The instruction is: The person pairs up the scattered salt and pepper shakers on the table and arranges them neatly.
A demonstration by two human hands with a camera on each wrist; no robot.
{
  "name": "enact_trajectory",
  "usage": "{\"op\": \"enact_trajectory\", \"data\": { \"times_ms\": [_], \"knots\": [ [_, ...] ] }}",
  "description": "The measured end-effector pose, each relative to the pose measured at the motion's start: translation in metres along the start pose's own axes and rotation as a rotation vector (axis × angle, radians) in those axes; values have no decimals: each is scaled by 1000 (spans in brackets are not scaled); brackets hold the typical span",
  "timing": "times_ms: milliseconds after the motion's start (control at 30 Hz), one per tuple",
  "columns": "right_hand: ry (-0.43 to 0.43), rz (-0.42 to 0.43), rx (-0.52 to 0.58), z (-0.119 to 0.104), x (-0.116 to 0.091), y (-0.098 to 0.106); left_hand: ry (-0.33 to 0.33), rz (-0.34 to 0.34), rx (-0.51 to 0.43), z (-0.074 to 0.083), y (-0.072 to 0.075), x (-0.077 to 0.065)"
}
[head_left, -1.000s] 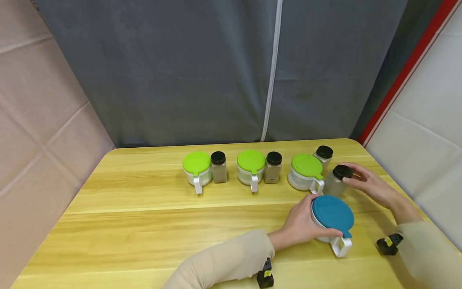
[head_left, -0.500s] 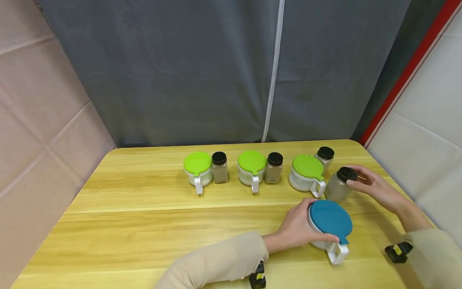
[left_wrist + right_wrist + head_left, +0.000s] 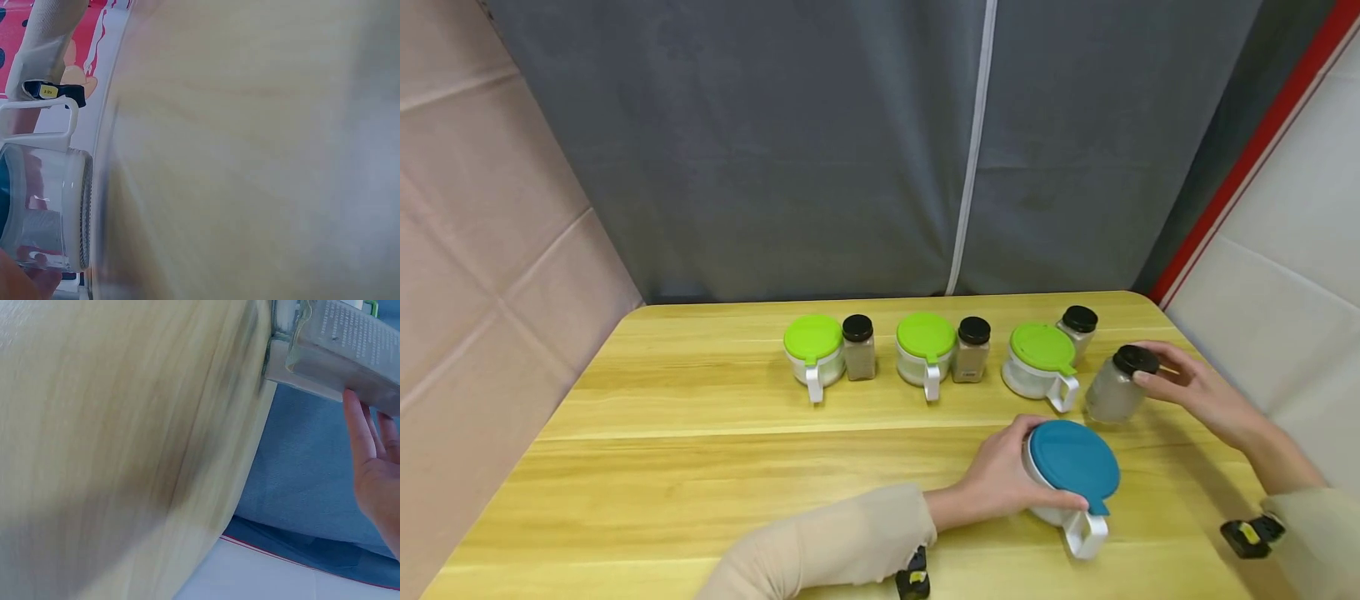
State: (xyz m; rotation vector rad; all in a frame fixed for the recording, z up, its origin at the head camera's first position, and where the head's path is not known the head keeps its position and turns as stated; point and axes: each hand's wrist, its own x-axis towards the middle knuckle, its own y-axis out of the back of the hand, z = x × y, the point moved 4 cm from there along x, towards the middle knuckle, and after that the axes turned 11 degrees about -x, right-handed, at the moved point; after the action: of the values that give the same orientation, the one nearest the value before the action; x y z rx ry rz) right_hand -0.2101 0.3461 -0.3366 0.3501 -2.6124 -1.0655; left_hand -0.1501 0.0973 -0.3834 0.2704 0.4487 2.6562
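Observation:
In the head view my left hand [image 3: 1000, 471] grips a clear seasoning pot [image 3: 1075, 467] with a blue lid and a white handle, fingers behind it and thumb across the lid's front. The left wrist view shows the pot's clear side [image 3: 47, 206] close to the table surface. My right hand [image 3: 1210, 400] pinches a clear spice jar [image 3: 1112, 396] by its black lid, from the right side. Printed text shows on the spice jar [image 3: 350, 344] in the right wrist view, where my right fingers [image 3: 359, 425] touch it. Whether either container touches the table, I cannot tell.
Along the back of the wooden table [image 3: 700, 467] stand a left green-lidded pot [image 3: 814, 342], a middle one [image 3: 927, 342] and a right one [image 3: 1041, 358]. Black-lidded jars stand beside them: left [image 3: 859, 350], middle [image 3: 972, 350], right [image 3: 1078, 329]. A grey curtain [image 3: 775, 167] hangs behind.
My left hand has brought the blue-lidded pot left and nearer the front. My right hand has moved the spice jar to the right, farther from the right green-lidded pot.

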Motion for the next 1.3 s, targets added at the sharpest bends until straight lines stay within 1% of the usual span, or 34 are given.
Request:
{"op": "enact_trajectory", "data": {
  "times_ms": [233,433,600,833,1100,1200,1300],
  "knots": [
    [13,-1,-26,-8,-3,3,7,-4,-68,-1,16,-6],
    [44,1,-7,-19,-5,5,-11,5,-104,-3,33,-12],
    [59,8,1,-28,-6,5,-11,12,-103,-7,49,-17],
    [61,22,-9,-41,-8,5,-10,41,-67,-12,76,-26],
    [-7,67,-70,-55,-9,4,-41,60,-101,-12,105,-36],
    [0,72,-75,-60,-10,2,-58,67,-108,-13,114,-39],
    [28,62,-72,-65,-10,-3,-69,75,-121,-13,123,-44]
  ]
}}
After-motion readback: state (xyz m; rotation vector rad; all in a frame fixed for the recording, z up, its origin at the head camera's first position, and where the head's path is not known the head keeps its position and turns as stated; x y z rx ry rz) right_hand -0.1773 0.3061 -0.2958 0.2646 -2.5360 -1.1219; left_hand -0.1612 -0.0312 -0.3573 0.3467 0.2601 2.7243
